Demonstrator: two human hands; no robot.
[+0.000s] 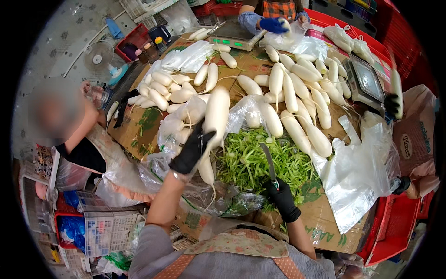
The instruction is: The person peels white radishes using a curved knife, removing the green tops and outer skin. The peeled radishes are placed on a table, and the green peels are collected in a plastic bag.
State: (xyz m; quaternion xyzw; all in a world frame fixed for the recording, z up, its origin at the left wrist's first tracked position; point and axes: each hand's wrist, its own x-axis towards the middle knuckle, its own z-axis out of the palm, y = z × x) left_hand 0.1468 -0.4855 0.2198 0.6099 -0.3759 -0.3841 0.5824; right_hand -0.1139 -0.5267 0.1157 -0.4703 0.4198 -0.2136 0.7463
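Note:
A large white radish (217,111) stands nearly upright in my left hand (191,151), which wears a black glove and is closed around its side. My right hand (282,201), gloved in black too, grips a knife (269,162) with its blade pointing up and away from me. Under the blade spreads a heap of cut green stems and leaves (253,160). Another radish (206,171) hangs below my left hand, its thin root trailing over a clear plastic bag (223,197).
Many white radishes (304,109) cover the cardboard-topped table (134,135). Two scales (237,36) and white plastic bags (350,186) lie on it. Co-workers sit around: one at left, one across with a blue glove (274,25), one at right whose black glove (393,106) holds a radish.

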